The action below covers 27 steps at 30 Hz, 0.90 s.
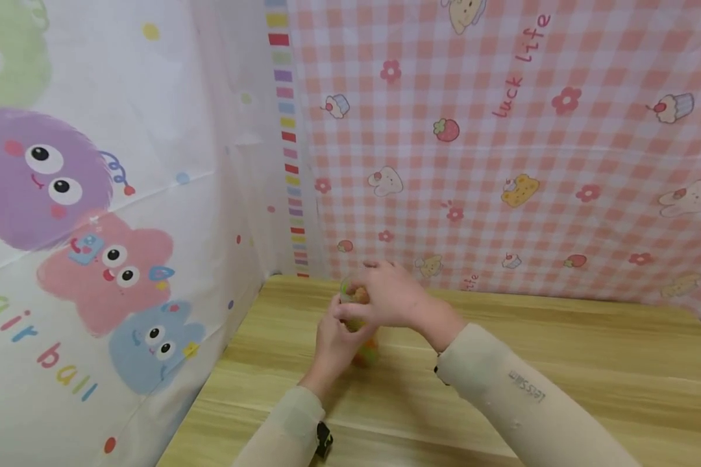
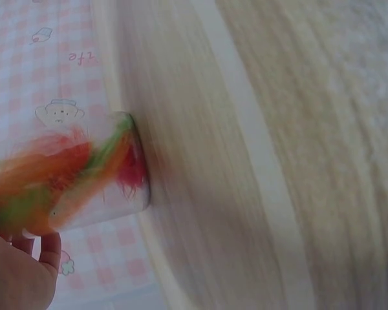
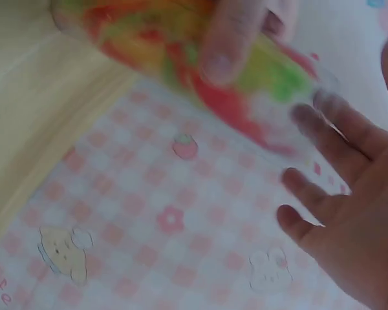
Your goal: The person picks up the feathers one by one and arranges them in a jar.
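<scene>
A clear, jar-like container [image 2: 52, 174] stands on the wooden table, filled with wispy orange, red and green pieces that look like feathers. My left hand [image 1: 340, 344] grips it round the side. In the left wrist view only part of the left hand [image 2: 19, 274] shows beneath the container. At the upper end of the container [image 3: 265, 110] is my right hand [image 3: 355, 206], its fingers spread and slightly bent. Its fingertips are beside or touching the rim; blur hides which. Seen from the head, the right hand [image 1: 397, 298] covers much of the top.
The wooden table [image 1: 537, 370] reaches to a pink checked cloth [image 1: 473, 162] hanging along its back. A white cloth with cartoon figures [image 1: 210, 214] hangs along the left edge.
</scene>
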Each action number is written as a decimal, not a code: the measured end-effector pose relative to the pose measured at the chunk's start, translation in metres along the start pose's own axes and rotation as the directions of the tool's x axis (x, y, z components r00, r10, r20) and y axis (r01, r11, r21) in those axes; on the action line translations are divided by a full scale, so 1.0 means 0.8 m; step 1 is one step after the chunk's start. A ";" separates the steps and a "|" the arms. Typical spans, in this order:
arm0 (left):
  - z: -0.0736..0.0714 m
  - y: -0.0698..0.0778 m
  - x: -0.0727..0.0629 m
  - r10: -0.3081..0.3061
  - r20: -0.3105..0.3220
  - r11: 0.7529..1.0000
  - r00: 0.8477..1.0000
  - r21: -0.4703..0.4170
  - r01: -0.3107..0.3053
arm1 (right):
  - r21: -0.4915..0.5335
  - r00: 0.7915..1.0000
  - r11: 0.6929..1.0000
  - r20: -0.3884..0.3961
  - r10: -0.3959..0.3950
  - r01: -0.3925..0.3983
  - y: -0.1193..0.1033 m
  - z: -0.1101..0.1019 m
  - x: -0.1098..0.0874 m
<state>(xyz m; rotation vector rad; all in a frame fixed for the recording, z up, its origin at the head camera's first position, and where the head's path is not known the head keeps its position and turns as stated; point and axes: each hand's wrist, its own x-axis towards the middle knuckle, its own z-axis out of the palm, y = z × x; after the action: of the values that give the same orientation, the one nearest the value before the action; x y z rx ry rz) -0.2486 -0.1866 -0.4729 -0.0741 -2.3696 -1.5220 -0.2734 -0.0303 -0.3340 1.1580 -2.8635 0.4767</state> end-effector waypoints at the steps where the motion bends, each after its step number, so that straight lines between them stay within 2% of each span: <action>1: 0.002 0.001 0.001 -0.005 -0.001 1.000 1.000 -0.007 0.005 | 0.034 0.999 0.999 -0.042 -0.002 0.003 0.003 -0.006 -0.004; 4: 0.004 0.002 0.002 -0.027 -0.016 0.999 1.000 -0.041 0.026 | 0.150 0.987 0.989 -0.158 0.019 0.005 0.019 -0.019 -0.022; 6: 0.006 0.003 0.003 -0.048 -0.018 0.997 0.999 -0.065 0.046 | 0.219 0.979 0.976 -0.198 0.053 -0.008 0.035 -0.023 -0.037; 10: 0.006 0.001 0.005 -0.072 -0.025 0.995 0.997 -0.072 0.070 | 0.285 0.974 0.956 -0.191 0.120 -0.062 0.071 -0.016 -0.065; 14: 0.000 -0.004 0.006 -0.090 -0.036 0.995 0.995 -0.051 0.088 | 0.267 0.980 0.963 -0.182 0.083 -0.032 0.086 -0.001 -0.079; 17: -0.006 -0.007 0.008 -0.085 -0.040 0.996 0.996 -0.043 0.083 | 0.192 0.974 0.980 -0.227 -0.006 0.051 0.076 0.005 -0.074; 20: -0.011 -0.010 0.010 -0.064 -0.044 0.997 0.997 -0.045 0.062 | 0.041 0.963 0.990 -0.239 -0.120 0.133 0.051 0.006 -0.052; 23: -0.016 -0.011 0.011 -0.043 -0.043 0.998 0.998 -0.054 0.041 | -0.143 0.974 0.980 -0.161 -0.160 0.137 0.023 0.009 -0.026; 27: -0.018 -0.015 0.012 -0.005 -0.032 0.999 0.999 -0.035 0.003 | -0.362 0.996 0.929 -0.005 -0.084 0.077 -0.005 0.016 0.002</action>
<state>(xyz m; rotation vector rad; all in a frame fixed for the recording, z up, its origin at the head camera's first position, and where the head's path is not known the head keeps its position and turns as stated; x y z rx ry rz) -0.2567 -0.2058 -0.4748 -0.0526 -2.3197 -1.5551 -0.2709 -0.0376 -0.3448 1.1833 -2.7105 -0.0445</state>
